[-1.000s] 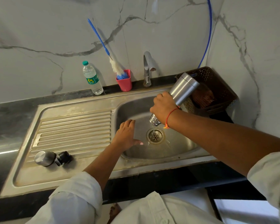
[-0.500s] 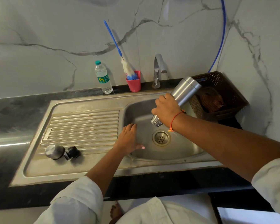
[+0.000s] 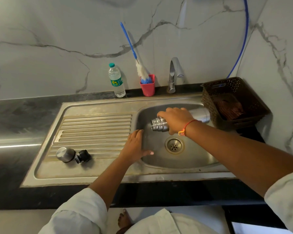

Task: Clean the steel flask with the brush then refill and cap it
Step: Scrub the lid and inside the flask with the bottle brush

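Steel is most of what you face, so take your bearings from the sink basin [image 3: 159, 163]. Nearest you and left of the basin, the steel cap [image 3: 64, 154] and its black stopper [image 3: 83, 156] lie on their sides on the drainboard [image 3: 95, 127], touching each other. Your left hand [image 3: 135, 146] rests flat on the basin's left rim, fingers straight, holding nothing. Over the basin, just behind the drain [image 3: 174, 146], your right hand [image 3: 176, 119] has its grip wrapped round the steel flask [image 3: 159, 124]. The flask lies close to level, its open mouth toward the drainboard, and no water shows leaving it. Behind the basin, on the desk [image 3: 24, 115] against the wall, the brush [image 3: 142, 73] stands head-down in a pink cup [image 3: 147, 87]. A water bottle [image 3: 116, 81] is behind the basin's left corner. The tap [image 3: 172, 75], behind the basin's middle, shows no stream. By my reading the flask is uncapped and tipped out. Whether it has been scrubbed cannot be told from this, with the brush parked in its cup. Refilling and capping are plainly left to do.
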{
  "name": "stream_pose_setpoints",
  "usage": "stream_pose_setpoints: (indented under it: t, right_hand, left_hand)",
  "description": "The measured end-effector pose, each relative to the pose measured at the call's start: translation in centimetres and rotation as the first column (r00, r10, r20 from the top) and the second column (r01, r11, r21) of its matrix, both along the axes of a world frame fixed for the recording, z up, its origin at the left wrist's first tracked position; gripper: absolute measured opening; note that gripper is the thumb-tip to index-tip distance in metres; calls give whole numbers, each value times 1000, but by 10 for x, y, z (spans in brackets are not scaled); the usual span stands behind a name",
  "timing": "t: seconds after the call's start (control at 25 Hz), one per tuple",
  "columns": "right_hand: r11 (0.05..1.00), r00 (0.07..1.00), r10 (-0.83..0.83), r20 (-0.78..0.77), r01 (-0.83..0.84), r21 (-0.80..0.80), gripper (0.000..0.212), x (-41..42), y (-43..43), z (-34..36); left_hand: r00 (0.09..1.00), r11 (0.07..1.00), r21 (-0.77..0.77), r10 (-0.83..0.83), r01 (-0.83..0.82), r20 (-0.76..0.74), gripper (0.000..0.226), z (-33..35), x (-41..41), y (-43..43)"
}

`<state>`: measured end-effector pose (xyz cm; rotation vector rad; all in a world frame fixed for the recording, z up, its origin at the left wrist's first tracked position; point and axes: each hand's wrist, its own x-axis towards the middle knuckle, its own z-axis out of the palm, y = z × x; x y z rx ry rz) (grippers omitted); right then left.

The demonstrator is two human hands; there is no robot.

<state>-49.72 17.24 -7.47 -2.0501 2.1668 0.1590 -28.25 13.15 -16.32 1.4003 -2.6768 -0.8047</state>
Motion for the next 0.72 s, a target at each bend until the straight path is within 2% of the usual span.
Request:
stream_pose_setpoints:
  t: [0.08, 0.2, 0.32, 0.4, 0.48, 0.56, 0.64, 0.72]
  right_hand:
    - [997, 954, -70, 292, 71, 8, 77, -2, -3, -1]
    - [987, 782, -145, 606, 160, 30, 82, 3, -8, 5]
    - [969, 610, -220, 761, 223, 102, 88, 25, -19, 19]
    - [964, 557, -248, 793, 227, 142, 80, 47, -33, 28]
    - [975, 606, -212, 766, 189, 121, 78, 73, -48, 37]
    - [989, 686, -147, 713, 115, 94, 84, 99, -64, 43]
    - [995, 719, -101, 687, 59, 84, 87, 125, -79, 47]
    - [997, 743, -50, 668, 2, 72, 84, 151, -94, 52]
  left_hand:
    - [996, 997, 40, 63, -60, -60, 114, 2, 2, 2]
    - [966, 977, 177, 152, -115, -209, 108, 7, 4, 8]
    - [829, 869, 487, 336, -90, -447, 79, 21, 6, 21]
    - [711, 806, 588, 451, -66, -539, 60, 34, 8, 26]
    - [601, 767, 638, 543, -70, -587, 51, 46, 16, 23]
    - [495, 714, 696, 634, -80, -594, 53, 56, 29, 15]
    - [384, 659, 745, 718, -107, -580, 56, 61, 49, 4]
    - [292, 622, 772, 768, -129, -570, 51, 67, 73, -8]
